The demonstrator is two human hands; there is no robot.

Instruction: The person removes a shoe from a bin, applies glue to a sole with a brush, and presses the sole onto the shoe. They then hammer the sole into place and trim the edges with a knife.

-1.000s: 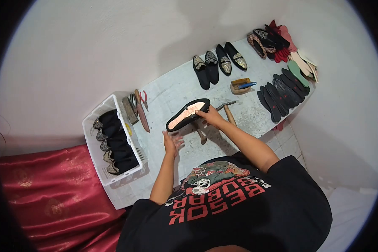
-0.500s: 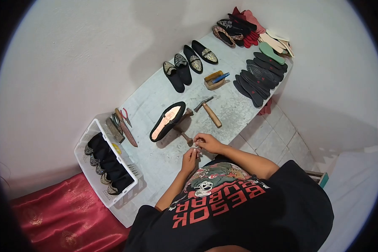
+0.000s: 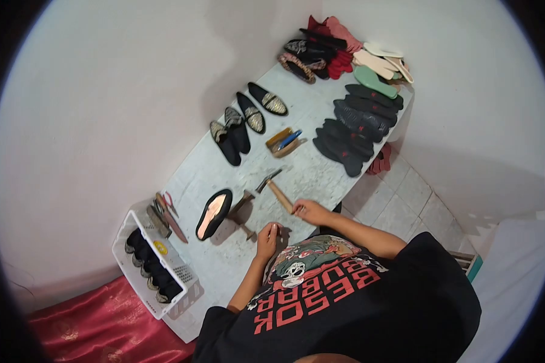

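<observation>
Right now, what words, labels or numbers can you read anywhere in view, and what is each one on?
"BESOK": large red letters on the person's black T-shirt, seen upside down.
"BUBAR": second red line on the same shirt, also upside down; the reading is less certain.
Yellow tag among the shoes in the white basket: too small to read.
Nothing else in view carries legible text.

2 plain white walls (image 3: 103, 121) meet behind a long pale table (image 3: 318, 175) — tiled floor (image 3: 406, 206) beneath.
</observation>
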